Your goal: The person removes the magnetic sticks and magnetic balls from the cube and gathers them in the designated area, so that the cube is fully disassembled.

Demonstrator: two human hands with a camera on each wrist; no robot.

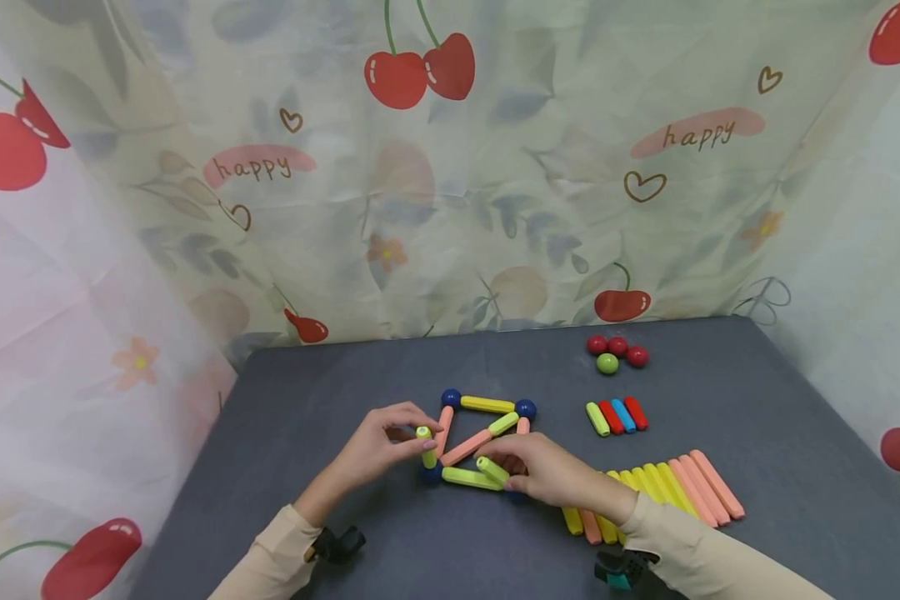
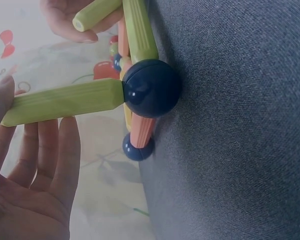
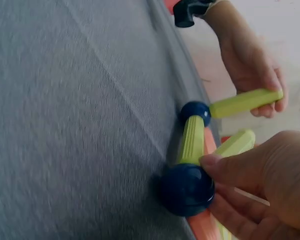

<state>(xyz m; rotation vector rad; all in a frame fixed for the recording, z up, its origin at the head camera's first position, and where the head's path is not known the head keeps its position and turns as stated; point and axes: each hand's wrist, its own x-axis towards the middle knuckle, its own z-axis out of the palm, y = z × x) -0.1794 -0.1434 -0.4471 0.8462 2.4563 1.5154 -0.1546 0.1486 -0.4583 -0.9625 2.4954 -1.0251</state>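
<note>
My left hand [image 1: 378, 446] holds a light green rod [image 2: 65, 102] between thumb and fingers. Its lower end meets a navy ball [image 2: 152, 88] at the near left corner of a flat frame of rods and balls. With thumb and fingers, my right hand [image 1: 555, 471] pinches another light green rod [image 3: 237, 142], tilted, close to the near right navy ball [image 3: 186, 190]; the thumb hides that rod's lower end. A green rod [image 1: 468, 478] joins these two balls. Inside the frame, a pink rod [image 1: 467, 448] and a short green rod [image 1: 504, 423] run diagonally in line.
Behind, a yellow rod [image 1: 487, 404] links two more navy balls. Yellow and pink rods [image 1: 708, 487] lie in rows at the right, partly under my right forearm. Short coloured rods [image 1: 617, 415] and red and green balls [image 1: 607, 363] sit farther back. Printed cloth [image 1: 450, 208] hangs behind the table.
</note>
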